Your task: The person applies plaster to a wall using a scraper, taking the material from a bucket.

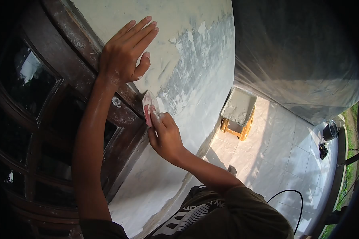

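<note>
My left hand (pixel 125 53) lies with fingers stretched out against the pale wall (pixel 163 36), its wrist over the dark wooden frame (pixel 79 51). Below it, my right hand (pixel 165 133) grips a putty knife (pixel 150 107) with a reddish, plaster-smeared handle. The knife is at the edge where the frame meets the wall. Beside it the wall shows rough grey and white patches of filler.
A tray of pale paste (pixel 239 106) rests on a small wooden stool (pixel 240 129) on the tiled floor (pixel 271 147). Dark sheeting (pixel 299 59) hangs at the right. Farther off are a black bucket (pixel 330 130), a small black object (pixel 323 151) and a black cable (pixel 301 199).
</note>
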